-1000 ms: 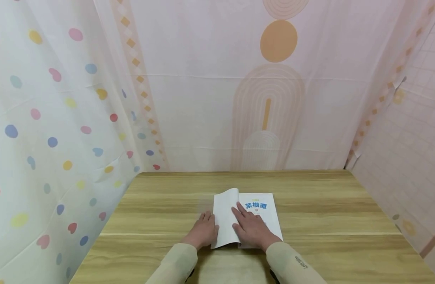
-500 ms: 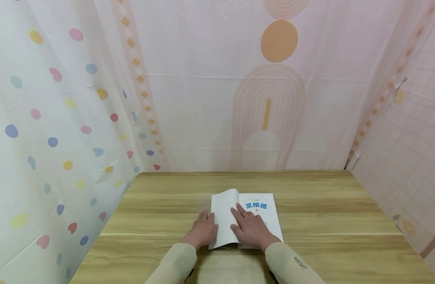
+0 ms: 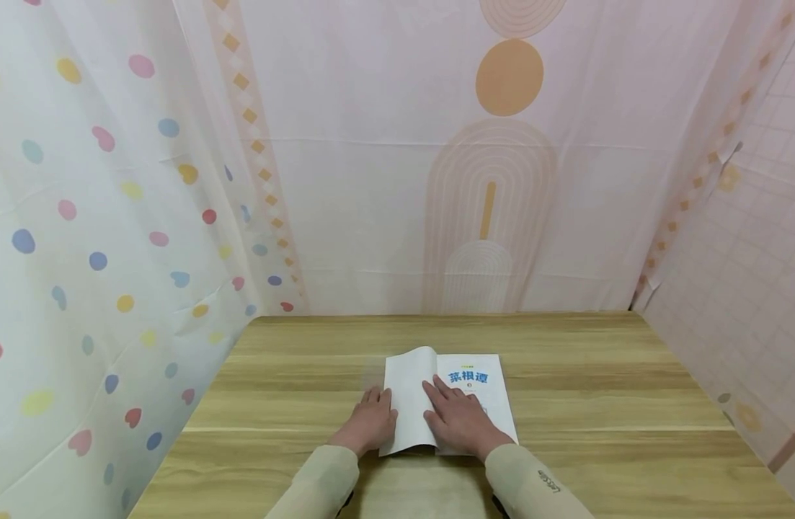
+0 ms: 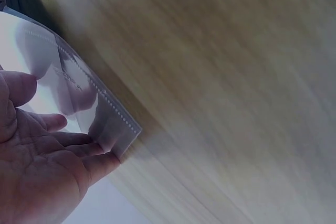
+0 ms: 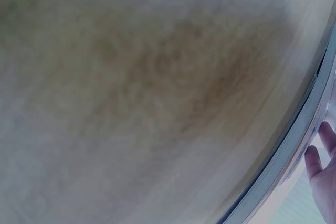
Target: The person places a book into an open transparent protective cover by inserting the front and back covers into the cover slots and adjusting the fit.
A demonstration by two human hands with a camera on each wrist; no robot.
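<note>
A thin white book lies on the wooden table just in front of the person, its cover lifted and curling over to the left. The left hand rests with relaxed fingers against the raised cover's outer edge. The right hand lies flat, fingers straight, pressing the title page with blue characters.
</note>
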